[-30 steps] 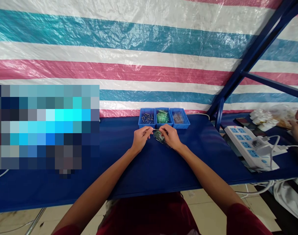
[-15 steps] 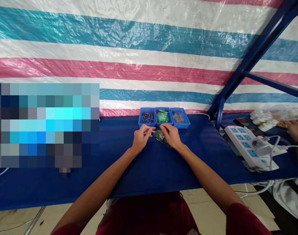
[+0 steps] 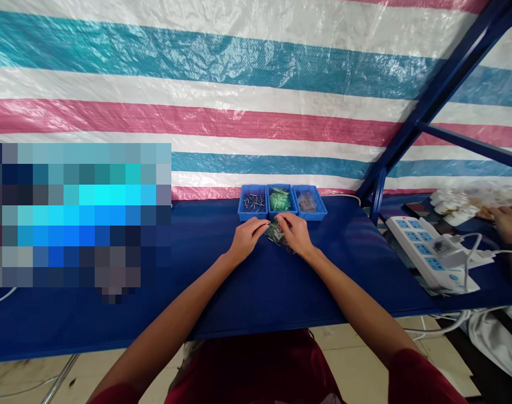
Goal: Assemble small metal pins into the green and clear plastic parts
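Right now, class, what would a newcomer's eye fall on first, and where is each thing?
The striped plastic sheet fills the background in pink, white and teal. Below its middle, three blue bins stand in a row on the blue table, with the person's left hand and right hand close together in front. A white power strip lies to the right.
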Tool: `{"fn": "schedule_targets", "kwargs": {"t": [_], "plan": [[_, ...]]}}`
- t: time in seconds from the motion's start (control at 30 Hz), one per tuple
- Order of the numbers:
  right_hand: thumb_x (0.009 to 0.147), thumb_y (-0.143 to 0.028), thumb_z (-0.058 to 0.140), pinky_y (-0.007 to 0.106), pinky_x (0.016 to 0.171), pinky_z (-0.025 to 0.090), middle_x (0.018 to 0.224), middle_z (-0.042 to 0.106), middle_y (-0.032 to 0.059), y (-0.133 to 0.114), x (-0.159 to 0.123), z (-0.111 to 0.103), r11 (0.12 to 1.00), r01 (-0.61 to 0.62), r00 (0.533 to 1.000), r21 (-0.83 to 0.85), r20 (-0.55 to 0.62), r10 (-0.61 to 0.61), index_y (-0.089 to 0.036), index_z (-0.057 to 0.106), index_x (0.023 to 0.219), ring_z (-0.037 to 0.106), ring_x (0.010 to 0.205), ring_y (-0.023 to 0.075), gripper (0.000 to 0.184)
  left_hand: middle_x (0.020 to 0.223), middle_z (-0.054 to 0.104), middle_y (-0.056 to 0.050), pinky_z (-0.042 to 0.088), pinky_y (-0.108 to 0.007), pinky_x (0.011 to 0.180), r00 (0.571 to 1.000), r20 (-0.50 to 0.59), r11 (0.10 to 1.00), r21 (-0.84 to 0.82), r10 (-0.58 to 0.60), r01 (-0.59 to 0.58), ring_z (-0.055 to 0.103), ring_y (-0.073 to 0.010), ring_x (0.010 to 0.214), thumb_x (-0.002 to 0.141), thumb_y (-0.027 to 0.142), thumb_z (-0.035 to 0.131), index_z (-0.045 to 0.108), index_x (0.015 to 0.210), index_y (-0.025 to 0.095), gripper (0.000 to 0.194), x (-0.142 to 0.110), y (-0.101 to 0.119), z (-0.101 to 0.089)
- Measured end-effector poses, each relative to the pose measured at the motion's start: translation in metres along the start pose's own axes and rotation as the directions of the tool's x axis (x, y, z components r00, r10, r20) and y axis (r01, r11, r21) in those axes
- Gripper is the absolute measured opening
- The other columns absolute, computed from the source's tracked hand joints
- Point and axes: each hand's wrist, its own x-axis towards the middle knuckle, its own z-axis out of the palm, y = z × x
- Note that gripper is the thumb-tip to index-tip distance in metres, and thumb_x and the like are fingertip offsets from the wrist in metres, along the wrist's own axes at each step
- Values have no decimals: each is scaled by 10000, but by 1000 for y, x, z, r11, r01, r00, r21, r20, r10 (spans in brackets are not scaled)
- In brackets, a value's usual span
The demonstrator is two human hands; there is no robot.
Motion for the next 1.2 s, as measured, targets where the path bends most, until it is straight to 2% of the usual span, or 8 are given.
{"fn": "schedule_targets", "kwargs": {"t": [0.2, 0.3, 0.47, 0.77, 0.9, 1.03, 1.2], "plan": [[947, -421, 391, 295, 661, 481, 778, 669, 68, 0, 0, 1, 1000, 2, 1000, 1, -7, -2, -179, 648, 892, 629, 716, 192, 357, 670, 628, -11, 449, -222, 591, 981, -143, 990, -83, -128, 117, 530, -109, 557, 848, 396, 600, 697, 799, 174, 247, 0, 0, 0], [946, -401, 397, 295, 658, 475, 779, 668, 70, 0, 0, 1, 1000, 12, 1000, 4, -3, -12, -171, 641, 874, 622, 693, 187, 344, 617, 612, -3, 445, -214, 547, 977, -137, 978, -152, -161, 140, 511, -94, 497, 850, 367, 600, 700, 764, 167, 240, 1, -1, 0], [943, -376, 414, 288, 642, 468, 805, 673, 64, 0, -1, 0, 1000, 29, 999, 1, 27, -29, -172, 640, 889, 598, 644, 164, 309, 660, 630, -7, 439, -199, 506, 970, -113, 952, -249, -213, 180, 516, -83, 486, 874, 333, 552, 692, 900, 160, 224, 1, -4, 2], [897, -383, 516, 268, 653, 496, 803, 650, 44, 4, -3, 5, 994, 82, 990, 72, 105, -89, -198, 639, 959, 598, 677, 153, 230, 543, 521, 60, 371, -167, 466, 961, -40, 923, -294, -272, 249, 446, -64, 446, 858, 368, 570, 581, 914, 179, 197, 1, 4, -2], [909, -382, 492, 271, 656, 486, 790, 642, 43, 2, -3, 4, 992, 101, 984, 70, 137, -110, -201, 637, 898, 587, 676, 152, 232, 533, 511, 63, 370, -168, 463, 962, -27, 917, -310, -271, 250, 437, -65, 438, 858, 380, 569, 580, 930, 183, 210, 1, 7, -2], [923, -396, 456, 269, 639, 477, 757, 642, 40, -3, -2, -1, 997, 51, 993, 54, 102, -57, -192, 616, 861, 583, 649, 152, 267, 581, 557, 34, 391, -178, 461, 958, -63, 914, -323, -280, 246, 449, -65, 431, 847, 392, 583, 619, 941, 171, 242, 1, 7, -3], [927, -406, 439, 277, 607, 469, 712, 635, 37, -5, 0, -3, 999, -3, 998, 46, 57, 1, -187, 600, 841, 572, 597, 154, 285, 667, 611, -3, 431, -193, 505, 962, -93, 932, -288, -255, 219, 492, -75, 480, 845, 371, 582, 639, 794, 156, 228, 2, 5, -3]]}}
